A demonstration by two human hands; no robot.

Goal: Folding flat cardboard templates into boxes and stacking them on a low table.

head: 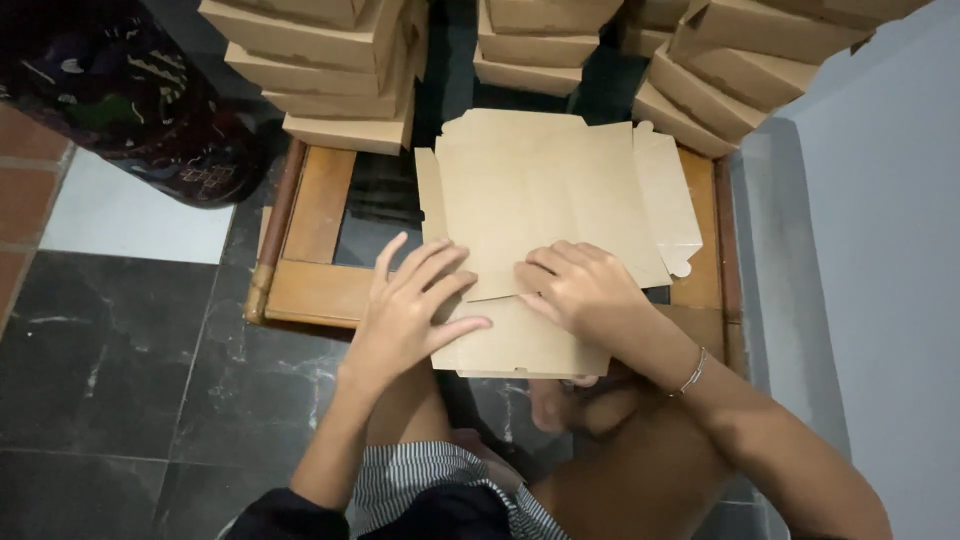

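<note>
A flat brown cardboard box blank [540,220] lies on a low wooden worktop [318,290], only its near flap creased under the left hand [405,310] and right hand [578,290], both grips spread flat; finished boxes [330,70] are stacked behind.

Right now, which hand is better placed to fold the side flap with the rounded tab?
Probably the right hand: it rests on the flat cardboard box blank nearer that flap; the left hand presses the opposite side.

Flat brown cardboard box blank [550,200], unfolded, flaps out, on the low wooden table | stacks of folded brown boxes: far left [325,70], far centre [540,45], far right, leaning [740,70]
</note>
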